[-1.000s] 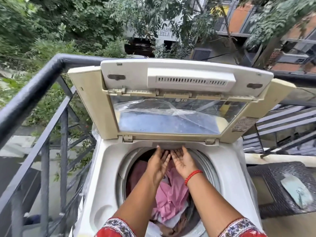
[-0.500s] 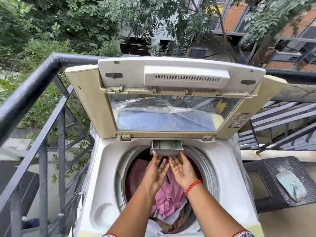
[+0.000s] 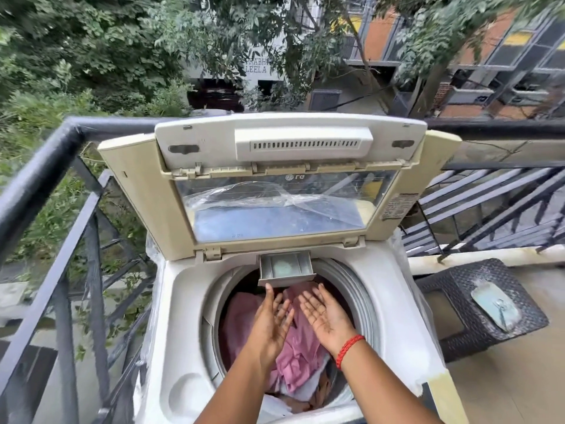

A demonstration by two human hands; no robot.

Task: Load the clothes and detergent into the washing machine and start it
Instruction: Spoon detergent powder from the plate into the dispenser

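Both forearms reach in from the near edge, over the open top of the washing machine (image 3: 183,301). The left hand (image 3: 272,325) and the right hand (image 3: 324,316) hover above the drum (image 3: 360,289), palms up and turned a little toward each other, fingers spread, gripping nothing. They sit just beside each other with a narrow gap between. The right wrist wears a red thread bracelet (image 3: 348,350).

Under the hands, the clothes (image 3: 299,359) lie heaped inside the drum: pink cloth on top, with white and brown pieces toward the near side.

Just beyond the fingertips, at the far edge of the drum opening, the detergent drawer (image 3: 286,269) juts out over the drum. It is pulled open, and pale greenish residue shows in its middle compartment. The left fingertips are close under its front lip; contact cannot be made out.

Behind the drawer, the lid (image 3: 275,185) stands upright, folded in 2 panels, with crumpled clear plastic film (image 3: 269,200) showing in its window.

To the right of the machine, a dark woven stool (image 3: 458,316) stands on the balcony floor with a pale flat pouch (image 3: 495,304) on its seat. A black metal railing (image 3: 46,166) runs along the left side and behind the machine. Beyond it are trees (image 3: 91,50) and buildings (image 3: 458,41).
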